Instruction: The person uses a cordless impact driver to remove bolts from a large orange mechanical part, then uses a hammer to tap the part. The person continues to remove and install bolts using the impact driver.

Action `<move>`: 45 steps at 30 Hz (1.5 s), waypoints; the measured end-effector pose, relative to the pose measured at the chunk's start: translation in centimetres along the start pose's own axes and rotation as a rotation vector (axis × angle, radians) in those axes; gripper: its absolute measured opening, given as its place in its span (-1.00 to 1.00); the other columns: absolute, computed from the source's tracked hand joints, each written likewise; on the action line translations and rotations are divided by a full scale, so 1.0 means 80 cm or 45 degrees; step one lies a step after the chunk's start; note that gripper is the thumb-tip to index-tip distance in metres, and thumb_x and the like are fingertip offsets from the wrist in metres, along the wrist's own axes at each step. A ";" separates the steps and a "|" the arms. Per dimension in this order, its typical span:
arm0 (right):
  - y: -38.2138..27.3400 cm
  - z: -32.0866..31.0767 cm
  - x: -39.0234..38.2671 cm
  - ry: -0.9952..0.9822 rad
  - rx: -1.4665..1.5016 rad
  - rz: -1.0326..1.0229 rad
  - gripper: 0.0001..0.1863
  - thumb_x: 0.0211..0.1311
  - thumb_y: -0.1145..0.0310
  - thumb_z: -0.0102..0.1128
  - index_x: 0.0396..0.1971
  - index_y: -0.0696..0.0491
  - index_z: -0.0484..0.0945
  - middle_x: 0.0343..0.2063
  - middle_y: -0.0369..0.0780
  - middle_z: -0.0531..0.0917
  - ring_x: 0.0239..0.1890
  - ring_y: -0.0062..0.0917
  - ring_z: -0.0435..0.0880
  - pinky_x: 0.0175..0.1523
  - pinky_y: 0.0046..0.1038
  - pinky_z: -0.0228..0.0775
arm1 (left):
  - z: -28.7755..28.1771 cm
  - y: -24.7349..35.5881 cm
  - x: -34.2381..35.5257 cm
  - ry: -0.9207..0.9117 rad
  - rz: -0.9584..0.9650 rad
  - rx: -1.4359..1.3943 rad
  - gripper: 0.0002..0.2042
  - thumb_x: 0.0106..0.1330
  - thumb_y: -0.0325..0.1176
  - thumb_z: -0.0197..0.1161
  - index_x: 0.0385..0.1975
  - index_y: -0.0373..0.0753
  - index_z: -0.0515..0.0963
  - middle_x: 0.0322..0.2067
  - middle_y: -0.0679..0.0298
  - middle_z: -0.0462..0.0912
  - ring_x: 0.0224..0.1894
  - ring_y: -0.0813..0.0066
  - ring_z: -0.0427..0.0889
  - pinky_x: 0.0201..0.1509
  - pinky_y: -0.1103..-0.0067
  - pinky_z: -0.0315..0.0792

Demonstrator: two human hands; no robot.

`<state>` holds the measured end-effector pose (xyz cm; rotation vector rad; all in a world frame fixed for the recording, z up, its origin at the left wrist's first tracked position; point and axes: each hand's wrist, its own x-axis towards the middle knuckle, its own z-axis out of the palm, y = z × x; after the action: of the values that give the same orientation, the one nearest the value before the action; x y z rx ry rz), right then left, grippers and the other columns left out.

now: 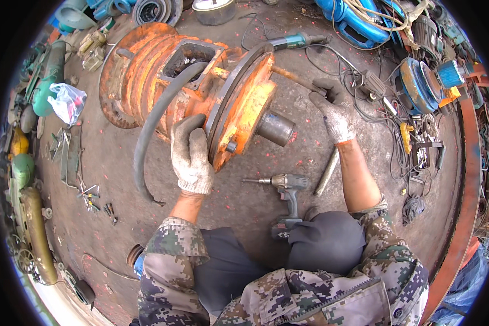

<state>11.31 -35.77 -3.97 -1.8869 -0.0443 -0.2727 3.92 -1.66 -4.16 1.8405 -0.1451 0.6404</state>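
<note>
A large orange pump-like housing (pixel 185 105) lies on its side, with a round end flange and a grey shaft (pixel 277 129) sticking out. My left hand (pixel 192 155), in a dirty white work glove, rests against the housing just behind the flange rim, fingers stretched out and holding nothing. To the right, my gloved right hand (pixel 334 111) closes round the end of a thin brown rod (pixel 294 79). The rod's other end meets the flange's upper right edge; its exact contact is unclear. A thick grey hose (pixel 156 117) curves over the housing down to the floor.
A cordless impact wrench (pixel 288 193) stands near my knees, beside a metal pipe (pixel 327 173). An angle grinder (pixel 296 41) lies beyond the flange. Cables and tools (pixel 413 141) clutter the right; loose bolts (pixel 110 213) and a plastic bag (pixel 68 103) lie left.
</note>
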 end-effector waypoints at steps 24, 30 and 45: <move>-0.007 0.001 -0.007 -0.080 0.317 0.368 -0.49 0.45 0.07 0.32 0.11 0.21 0.57 -0.15 -0.14 0.70 -0.29 -0.59 0.66 -0.19 -0.51 0.57 | -0.009 -0.003 0.000 -0.050 -0.082 -0.025 -0.64 0.65 -0.19 0.05 0.15 -0.36 0.56 0.06 0.23 0.61 0.13 0.44 0.53 0.32 0.43 0.37; 0.011 -0.004 -0.001 -0.225 0.782 0.756 -0.57 0.40 0.22 0.38 0.10 0.21 0.61 -0.29 -0.23 0.74 -0.38 -0.56 0.68 -0.20 -0.48 0.56 | -0.008 -0.008 0.004 -0.006 -0.044 -0.024 -0.72 0.61 -0.31 0.06 0.06 -0.35 0.61 0.00 0.13 0.61 0.06 0.27 0.59 0.26 0.36 0.41; 0.226 -0.217 -0.192 0.623 1.220 0.459 -0.48 0.44 0.26 0.34 0.30 0.07 0.41 0.03 -0.03 0.65 0.00 -0.31 0.67 0.04 -0.30 0.60 | 0.008 -0.005 -0.011 0.017 -0.287 -0.317 -0.61 0.65 -0.16 0.08 0.21 -0.36 0.51 0.12 0.18 0.62 0.15 0.40 0.59 0.32 0.39 0.47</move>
<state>-3.54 -56.38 -18.77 -0.8215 0.4237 -0.3710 3.60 -2.28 -5.06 1.5837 -0.0065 0.4550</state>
